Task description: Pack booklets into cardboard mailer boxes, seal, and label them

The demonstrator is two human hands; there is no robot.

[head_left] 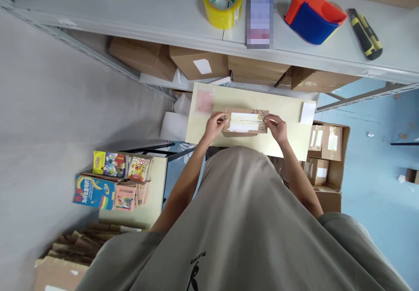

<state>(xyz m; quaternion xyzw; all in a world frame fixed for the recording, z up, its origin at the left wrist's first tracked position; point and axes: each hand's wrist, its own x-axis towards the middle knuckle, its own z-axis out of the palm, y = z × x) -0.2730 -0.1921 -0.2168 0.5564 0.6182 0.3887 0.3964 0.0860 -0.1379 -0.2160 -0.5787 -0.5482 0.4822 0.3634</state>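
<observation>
A pale yellow table point(288, 144) stands in a storeroom below a grey shelf point(131, 7) that carries a roll of yellow tape point(222, 1), a red and blue tape dispenser point(313, 18) and a yellow and black utility knife point(365, 34), with brown cartons point(196, 61) stacked on the level beneath. In the middle of the table lies a small cardboard parcel point(245, 122) with a white label, and the left hand point(214, 126) grips its left end while the right hand point(277, 127) pinches its right end, both closed on it. A pink slip point(204, 101) and a white slip point(307, 112) lie on the table's far corners, colourful children's books point(111, 179) sit on a lower table to the left, and the person's grey shirt point(242, 221) hides the table's near edge.
</observation>
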